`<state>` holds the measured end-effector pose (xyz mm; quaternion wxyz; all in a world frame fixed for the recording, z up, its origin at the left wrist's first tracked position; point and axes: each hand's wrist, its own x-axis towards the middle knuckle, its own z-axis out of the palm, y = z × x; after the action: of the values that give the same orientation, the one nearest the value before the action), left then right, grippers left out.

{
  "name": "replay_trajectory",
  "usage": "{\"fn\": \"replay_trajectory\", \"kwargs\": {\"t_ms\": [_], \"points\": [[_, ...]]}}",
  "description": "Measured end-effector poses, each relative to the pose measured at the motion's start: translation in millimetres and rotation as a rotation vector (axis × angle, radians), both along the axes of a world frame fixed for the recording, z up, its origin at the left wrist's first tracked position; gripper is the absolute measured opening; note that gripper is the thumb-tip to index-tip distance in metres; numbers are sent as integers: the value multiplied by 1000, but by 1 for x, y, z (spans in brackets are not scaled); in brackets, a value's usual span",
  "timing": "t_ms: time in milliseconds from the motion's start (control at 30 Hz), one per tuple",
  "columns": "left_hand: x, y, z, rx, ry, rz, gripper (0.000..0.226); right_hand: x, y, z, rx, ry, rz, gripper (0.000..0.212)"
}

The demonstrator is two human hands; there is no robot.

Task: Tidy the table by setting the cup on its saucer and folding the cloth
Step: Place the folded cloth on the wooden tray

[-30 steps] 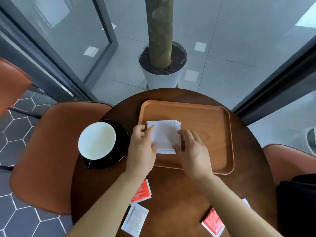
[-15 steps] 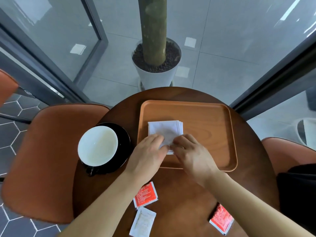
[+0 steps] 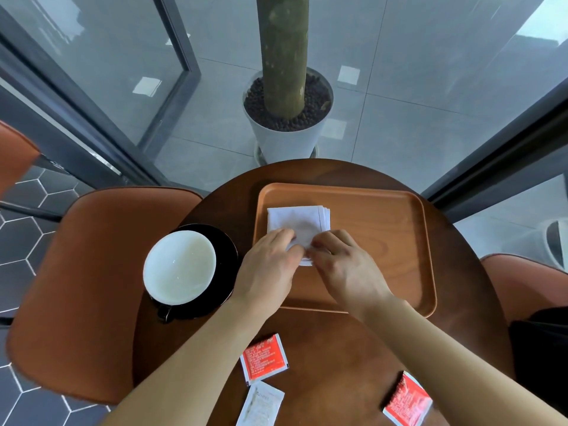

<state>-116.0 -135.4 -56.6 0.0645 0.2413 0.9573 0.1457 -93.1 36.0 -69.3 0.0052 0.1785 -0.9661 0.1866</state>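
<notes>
The folded white cloth (image 3: 296, 224) lies in the wooden tray (image 3: 384, 241) on a round brown table (image 3: 338, 348). Left hand (image 3: 267, 269) and right hand (image 3: 341, 265) pinch its near edge. The cup (image 3: 179, 267) sits on its black saucer (image 3: 226, 256) beside glass walls.
</notes>
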Motion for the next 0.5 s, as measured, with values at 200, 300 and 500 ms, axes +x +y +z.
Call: {"fn": "replay_trajectory", "kwargs": {"t_ms": [200,300,500], "points": [[-14,3,4,-4,-14,31,23,-15,-1,1,2,-3,-11,19],[-20,4,5,-6,-18,34,20,-22,-3,1,3,-5,-16,20],[-30,4,5,-4,-19,43,21,-31,-4,-1,-12,11,-17,22]]}}
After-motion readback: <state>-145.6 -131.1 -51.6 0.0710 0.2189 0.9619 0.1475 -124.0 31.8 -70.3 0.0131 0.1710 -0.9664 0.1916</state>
